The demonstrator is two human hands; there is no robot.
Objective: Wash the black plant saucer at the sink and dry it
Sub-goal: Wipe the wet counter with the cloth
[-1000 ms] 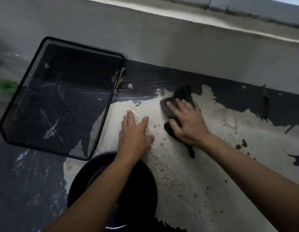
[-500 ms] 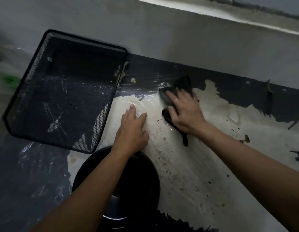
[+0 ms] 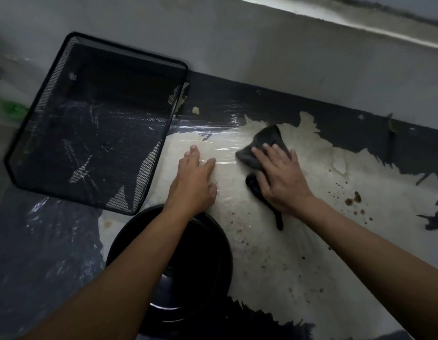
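The black round plant saucer [image 3: 203,261] lies on the counter near me, partly hidden under my left forearm. My left hand [image 3: 193,180] rests flat on the pale, wet-looking surface just beyond the saucer, fingers apart and holding nothing. My right hand [image 3: 279,177] presses down on a dark grey cloth [image 3: 264,141], which sticks out past the fingertips and trails back under the palm.
A black wire-mesh tray [image 3: 95,119] sits at the left against the grey wall [image 3: 262,57]. The counter [image 3: 299,266] is pale where its black coating has peeled, with brown specks [image 3: 352,200] to the right. Something green [image 3: 12,109] shows at the far left edge.
My right hand has slid the cloth to the right and slightly toward me across the pale patch. My left hand stays planted flat beside it.
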